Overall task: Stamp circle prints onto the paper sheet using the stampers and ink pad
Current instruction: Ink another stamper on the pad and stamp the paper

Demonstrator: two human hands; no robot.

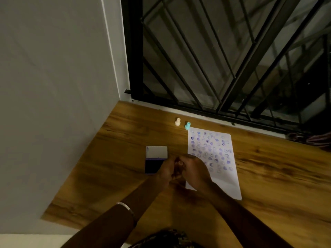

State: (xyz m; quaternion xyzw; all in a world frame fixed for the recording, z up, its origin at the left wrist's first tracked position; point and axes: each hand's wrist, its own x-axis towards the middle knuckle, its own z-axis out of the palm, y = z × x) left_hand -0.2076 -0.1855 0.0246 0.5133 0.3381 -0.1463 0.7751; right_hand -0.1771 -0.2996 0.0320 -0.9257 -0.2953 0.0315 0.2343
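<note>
A white paper sheet (225, 178) lies on the wooden table, its upper part covered with several purple circle prints. Left of it sits the open ink pad (151, 166), its dark pad near me and its white lid (156, 151) folded back. A cream stamper (177, 122) and a teal stamper (187, 125) stand upright beyond the sheet's top left corner. My left hand (165, 171) and my right hand (194, 169) meet between pad and sheet, fingers curled around a small dark stamper (177, 164), mostly hidden. My left hand overlaps the pad's right edge.
The wooden table (268, 176) runs up to a grey wall on the left and a black barred window (232, 59) at the back. Some dark cloth (315, 140) lies at the far right by the sill. A bangle sits on my left forearm.
</note>
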